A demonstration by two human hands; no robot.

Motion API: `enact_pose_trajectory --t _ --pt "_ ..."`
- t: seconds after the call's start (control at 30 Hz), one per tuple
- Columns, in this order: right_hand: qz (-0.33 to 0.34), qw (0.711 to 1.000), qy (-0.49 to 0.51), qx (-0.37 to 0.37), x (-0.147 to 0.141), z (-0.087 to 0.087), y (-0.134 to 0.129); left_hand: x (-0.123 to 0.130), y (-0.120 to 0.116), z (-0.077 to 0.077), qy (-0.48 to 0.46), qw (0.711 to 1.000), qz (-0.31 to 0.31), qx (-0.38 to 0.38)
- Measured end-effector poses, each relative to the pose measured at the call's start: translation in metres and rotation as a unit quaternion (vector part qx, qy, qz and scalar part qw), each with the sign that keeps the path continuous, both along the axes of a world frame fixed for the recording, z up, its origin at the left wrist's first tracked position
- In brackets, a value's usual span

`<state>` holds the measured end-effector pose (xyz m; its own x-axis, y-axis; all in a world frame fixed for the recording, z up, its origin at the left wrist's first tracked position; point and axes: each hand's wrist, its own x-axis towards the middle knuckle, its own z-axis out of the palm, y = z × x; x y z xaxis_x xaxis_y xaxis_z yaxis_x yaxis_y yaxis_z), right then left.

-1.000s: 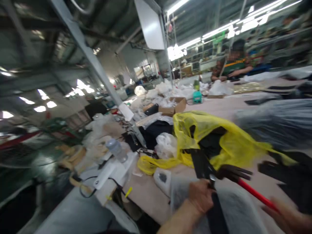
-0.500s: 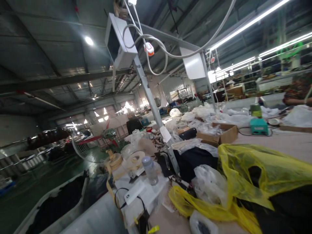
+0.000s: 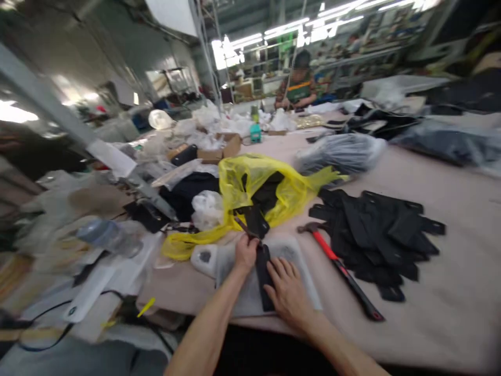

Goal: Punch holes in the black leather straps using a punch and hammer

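One left hand (image 3: 246,253) pinched a thin dark stick (image 3: 242,224) by the top of a black strip (image 3: 264,277), which lay on a cloudy mat (image 3: 303,256). The right hand (image 3: 288,290) rested on the strip, fingers a bit spread. Next came a red and black hammer (image 3: 340,265), then a pile of black pieces (image 3: 381,235).

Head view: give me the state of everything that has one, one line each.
Left hand: closed on slim dark item
Right hand: open, fingers on black strip
Black strip: lying flat
Hammer: lying unheld
Black pieces: heaped
Yellow bag: open, dark contents showing
Cardboard box: open
Overhead lights: lit
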<state>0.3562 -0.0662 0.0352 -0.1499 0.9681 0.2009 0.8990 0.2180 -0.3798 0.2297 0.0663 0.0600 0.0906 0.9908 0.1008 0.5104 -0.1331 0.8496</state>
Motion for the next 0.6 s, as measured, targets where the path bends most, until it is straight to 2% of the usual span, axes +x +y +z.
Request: enact_pose_trajectory --t 0.07,0.13,0.23,0.33,0.4,0.5,0.6 --pt "-0.011 0.999 -0.004 -0.03 -0.001 0.007 0.004 -0.005 0.011 -0.02 -0.086 0.995 0.015 -0.043" --pt "-0.015 0.999 0.003 -0.048 -0.002 0.014 0.005 -0.016 0.014 -0.03 -0.128 0.99 0.011 -0.054" --pt "0.015 0.998 0.013 -0.067 0.002 0.022 -0.006 -0.034 0.01 -0.03 -0.139 0.989 0.005 -0.046" --pt "0.062 0.995 0.024 -0.069 0.006 0.024 -0.019 -0.043 -0.001 -0.026 -0.106 0.994 0.005 -0.029" --pt "0.043 0.996 0.041 -0.061 0.008 0.025 -0.017 -0.042 -0.008 -0.025 -0.078 0.997 0.0 -0.022" --pt "-0.031 0.996 0.065 -0.043 0.009 0.031 0.01 -0.037 -0.017 -0.027 -0.036 0.999 -0.025 -0.014" --pt "-0.044 0.997 0.051 -0.048 0.011 0.037 0.052 -0.033 -0.021 -0.029 -0.003 0.999 -0.049 -0.001"
